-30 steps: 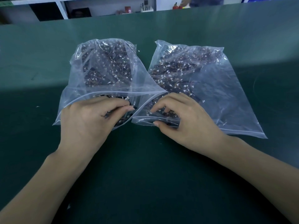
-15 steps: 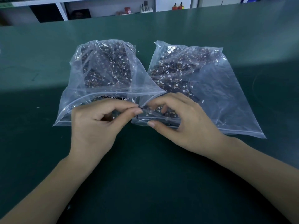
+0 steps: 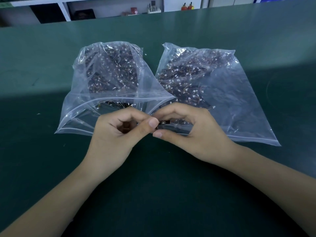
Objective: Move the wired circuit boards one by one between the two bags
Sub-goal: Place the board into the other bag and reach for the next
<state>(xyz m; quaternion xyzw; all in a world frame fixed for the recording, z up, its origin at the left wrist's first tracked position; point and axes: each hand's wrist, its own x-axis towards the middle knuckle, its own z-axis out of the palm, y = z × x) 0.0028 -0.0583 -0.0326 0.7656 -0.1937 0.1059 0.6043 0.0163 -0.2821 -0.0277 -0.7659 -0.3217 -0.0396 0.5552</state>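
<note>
Two clear zip bags lie side by side on the green table, the left bag [image 3: 82, 115] and the right bag [image 3: 239, 103]. Both hold several dark circuit boards with thin wires and white connectors. Between their open mouths a small dark circuit board [image 3: 163, 124] is held off the table. My left hand [image 3: 118, 134] pinches its left end with thumb and forefinger. My right hand [image 3: 193, 132] curls round its right end, thumb below and fingers above. Most of the board is hidden by my fingers.
The green table [image 3: 153, 185] stretches wide in front of the bags and to both sides. White shelving [image 3: 65, 12] with small items stands beyond the table's far edge.
My left hand has come out of the left bag's mouth and moved right with a board. Both hands now meet between the bags and hold that board together.
</note>
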